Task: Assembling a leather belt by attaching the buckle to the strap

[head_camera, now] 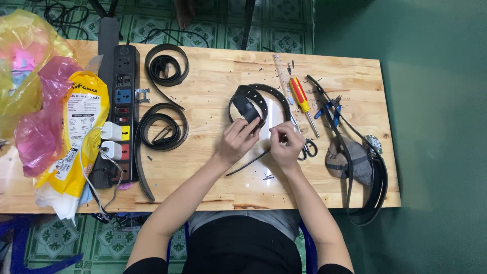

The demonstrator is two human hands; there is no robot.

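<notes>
The wooden surface (213,187) runs the width of the view, and almost everything on it lies close enough to snag. At the far left, plastic bags (45,111) are heaped beside a black power strip (120,106) with two white chargers plugged in. Two coiled belts (163,101) lie next to the strip; a third belt (373,187) loops over a grey pouch (355,160) at the right edge and hangs off the front of the surface, so I judge a tug or a knock could pull it to the floor.

The belt in hand (253,99) curls in a ring at the middle of the surface. The left hand (237,139) pinches its buckle end, fingers closed over the strap from below the ring. The right hand (286,144) sits just beside it, thumb and fingertips pressed together on something too small to tell. A thin strip trails from under both hands towards the person.

Scissors (304,147) lie touching the right hand, blades pointing away; a slip sideways could catch them. A screwdriver (303,104) and pliers (329,109) lie further right. Loose black specks scatter across the wood.
</notes>
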